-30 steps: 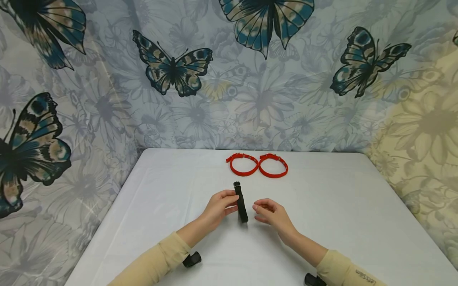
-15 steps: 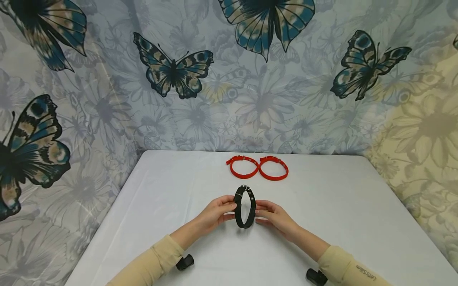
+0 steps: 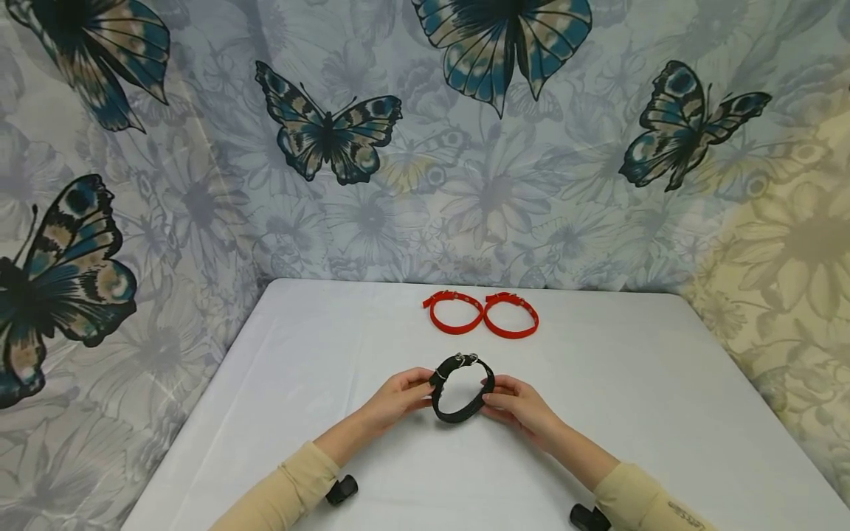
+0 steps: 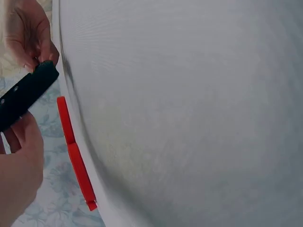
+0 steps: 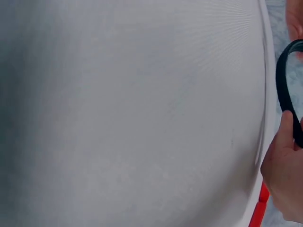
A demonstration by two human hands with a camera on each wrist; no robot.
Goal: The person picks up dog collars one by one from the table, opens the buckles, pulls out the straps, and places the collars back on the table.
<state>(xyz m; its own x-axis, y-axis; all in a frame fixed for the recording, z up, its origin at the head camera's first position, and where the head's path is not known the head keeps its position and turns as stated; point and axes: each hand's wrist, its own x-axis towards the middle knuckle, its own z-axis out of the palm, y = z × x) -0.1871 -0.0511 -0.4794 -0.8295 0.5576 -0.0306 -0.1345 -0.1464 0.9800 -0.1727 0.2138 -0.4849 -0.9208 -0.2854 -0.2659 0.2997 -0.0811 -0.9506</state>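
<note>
Band (image 3: 454, 417): black, its buckle (image 3: 467, 358) silver, its studs (image 4: 16, 89) pale and metallic. Left ring (image 3: 454, 330) and right ring (image 3: 511, 334): both plain bright red, with pale dots along the left one's rear edge. Table (image 3: 332, 332): plain white, shaded grey in places. From where I stand, the wall (image 3: 491, 243) shows grey-blue flowers, yellow at the right; its butterflies (image 3: 327, 140) are black-outlined, teal and beige. Sleeves (image 3: 285, 479): pale yellow, the right one with dark lettering (image 3: 684, 514).
</note>
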